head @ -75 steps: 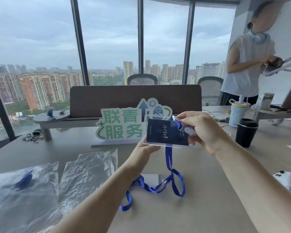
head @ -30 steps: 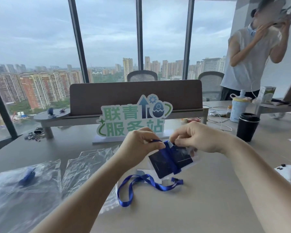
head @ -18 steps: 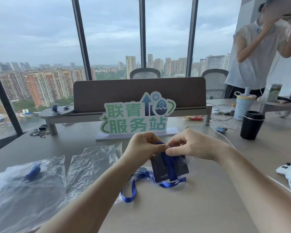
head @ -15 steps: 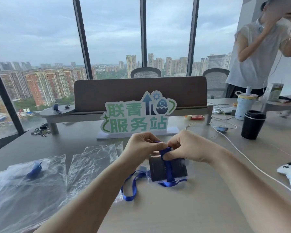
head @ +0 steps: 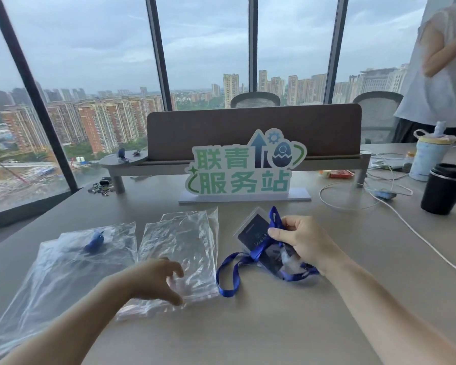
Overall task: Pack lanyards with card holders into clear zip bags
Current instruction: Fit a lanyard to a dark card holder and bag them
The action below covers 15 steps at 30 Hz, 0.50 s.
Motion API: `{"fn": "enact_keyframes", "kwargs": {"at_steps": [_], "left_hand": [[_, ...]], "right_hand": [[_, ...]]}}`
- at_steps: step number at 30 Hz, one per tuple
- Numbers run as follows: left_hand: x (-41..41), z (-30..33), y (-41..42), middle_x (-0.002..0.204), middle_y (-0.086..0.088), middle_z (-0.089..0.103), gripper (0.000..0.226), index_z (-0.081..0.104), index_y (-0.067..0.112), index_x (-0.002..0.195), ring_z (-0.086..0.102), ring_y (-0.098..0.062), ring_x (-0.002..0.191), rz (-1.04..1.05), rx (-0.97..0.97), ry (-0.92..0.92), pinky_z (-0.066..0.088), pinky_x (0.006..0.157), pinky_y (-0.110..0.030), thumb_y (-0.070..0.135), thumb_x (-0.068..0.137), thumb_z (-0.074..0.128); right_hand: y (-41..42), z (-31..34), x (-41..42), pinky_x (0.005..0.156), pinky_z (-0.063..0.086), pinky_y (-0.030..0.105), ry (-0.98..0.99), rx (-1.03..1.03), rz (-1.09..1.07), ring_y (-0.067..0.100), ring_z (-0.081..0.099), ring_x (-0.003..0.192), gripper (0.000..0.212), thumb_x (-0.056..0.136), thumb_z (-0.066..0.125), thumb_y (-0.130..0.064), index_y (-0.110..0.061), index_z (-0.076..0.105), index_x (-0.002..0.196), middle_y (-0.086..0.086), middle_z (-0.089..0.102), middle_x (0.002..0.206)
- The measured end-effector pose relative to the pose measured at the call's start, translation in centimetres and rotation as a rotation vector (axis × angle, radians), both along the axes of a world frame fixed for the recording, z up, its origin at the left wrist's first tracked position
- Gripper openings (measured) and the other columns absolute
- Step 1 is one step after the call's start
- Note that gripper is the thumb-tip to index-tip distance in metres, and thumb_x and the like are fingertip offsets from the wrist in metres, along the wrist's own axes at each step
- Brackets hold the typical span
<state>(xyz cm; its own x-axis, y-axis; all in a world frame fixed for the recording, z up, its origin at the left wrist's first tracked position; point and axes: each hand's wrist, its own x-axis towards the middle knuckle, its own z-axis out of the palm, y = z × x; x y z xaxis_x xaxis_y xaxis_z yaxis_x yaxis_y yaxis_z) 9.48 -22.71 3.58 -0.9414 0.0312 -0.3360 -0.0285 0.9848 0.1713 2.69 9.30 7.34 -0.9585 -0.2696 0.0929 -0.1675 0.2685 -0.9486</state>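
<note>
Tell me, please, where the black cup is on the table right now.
In the head view the black cup stands at the table's far right, just in front of the pale blue bottle, with white cables beside it.

- We see a green-lettered sign (head: pixel 244 168) standing upright on a white base near the table's (head: pixel 274 325) far edge.
- Behind it stands a brown divider panel (head: pixel 253 127).
- At the far right edge we find a black lidded cup (head: pixel 444 188), and beyond it a pale bottle (head: pixel 429 156).
- A white cable (head: pixel 416 233) runs along the right side.
- Keys (head: pixel 100 188) lie near the far left corner.
- We note a person in a white top (head: pixel 442 69) standing at the right.
</note>
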Motion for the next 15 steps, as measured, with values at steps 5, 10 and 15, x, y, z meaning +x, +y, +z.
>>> {"fn": "enact_keyframes", "kwargs": {"at_steps": [5, 10, 15], "left_hand": [[1.1, -0.5, -1.2, 0.103, 0.017, 0.059, 0.033, 0.063, 0.038, 0.108, 0.059, -0.006, 0.088, -0.080, -0.157, 0.218, 0.050, 0.073, -0.025, 0.031, 0.077, 0.053], [0.0, -1.0, 1.4, 0.095, 0.002, 0.064, 0.029, 0.069, 0.022, 0.098, 0.066, -0.025, 0.079, -0.155, -0.102, 0.479, 0.051, 0.065, -0.033, 0.012, 0.083, 0.046], [-1.2, -0.7, 6.5, 0.091, -0.002, 0.061, 0.025, 0.067, 0.020, 0.100, 0.063, -0.030, 0.075, -0.155, -0.019, 0.597, 0.046, 0.059, -0.035, 0.014, 0.088, 0.046]], "right_hand": [[-2.0, -0.6, 0.9, 0.065, 0.048, 0.030, -0.091, -0.070, -0.011, 0.020, 0.063, 0.066, 0.017, 0.088, 0.069, -0.018, -0.002, 0.073, 0.083, 0.023, 0.073, 0.081], [-3.2, -1.1, 2.2, 0.053, 0.042, 0.024, -0.191, -0.048, 0.047, 0.016, 0.054, 0.051, 0.027, 0.093, 0.063, -0.025, -0.003, 0.070, 0.079, 0.007, 0.065, 0.064], [-2.9, -1.8, 3.4, 0.035, 0.027, 0.020, -0.247, 0.137, 0.084, 0.016, 0.036, 0.036, 0.027, 0.094, 0.057, -0.030, -0.015, 0.065, 0.074, 0.008, 0.060, 0.064]]}}
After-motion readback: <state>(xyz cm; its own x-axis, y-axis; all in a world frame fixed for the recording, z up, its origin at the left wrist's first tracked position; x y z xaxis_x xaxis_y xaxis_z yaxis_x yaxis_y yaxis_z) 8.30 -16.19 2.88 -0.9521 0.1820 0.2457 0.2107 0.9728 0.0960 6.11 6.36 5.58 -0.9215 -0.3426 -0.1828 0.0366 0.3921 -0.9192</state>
